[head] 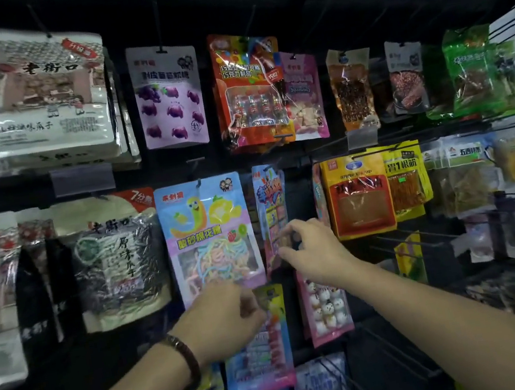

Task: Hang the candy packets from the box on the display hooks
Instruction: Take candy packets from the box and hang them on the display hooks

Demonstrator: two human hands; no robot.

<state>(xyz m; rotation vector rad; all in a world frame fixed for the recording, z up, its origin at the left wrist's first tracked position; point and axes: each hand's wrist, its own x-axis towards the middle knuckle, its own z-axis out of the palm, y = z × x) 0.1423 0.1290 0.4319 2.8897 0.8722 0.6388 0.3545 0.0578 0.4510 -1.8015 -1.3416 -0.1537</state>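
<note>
The blue candy packet (258,356), judged light and floppy, is pinched at its top in the lower middle by the left hand (225,321); the hanging packet (269,206) above is pinched by the right hand (312,253).

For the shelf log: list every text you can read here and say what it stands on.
"老街口": white bag, top left.
"7分熟": seed bag, red corner.
"原味瓜子": same seed bag.
"酸砂棉花糖": pastel packet.
"1根筋": yellow packet.
"五香": clear packet, right.
Blue packet gripped by the left hand, and all other print: too blurred.
</note>
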